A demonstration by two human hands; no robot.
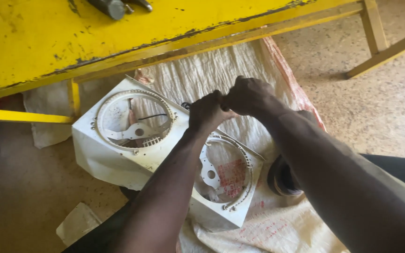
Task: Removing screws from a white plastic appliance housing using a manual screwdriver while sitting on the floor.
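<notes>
A white plastic housing (100,157) with two round openings lies on a white woven sack (221,70) on the floor. Each opening has a ring with a metal bracket inside; red and black wires show in the left one. My left hand (206,111) and my right hand (248,95) are clenched together at the housing's upper edge, between the two openings. A small dark part peeks out beside the left fist. What the fists hold is hidden.
A worn yellow table (48,37) overhangs the top, with a dark tool (113,7) lying on it. Its yellow legs (373,26) stand at the right. A dark round object (281,178) lies by my right forearm. A pale scrap (78,222) lies lower left.
</notes>
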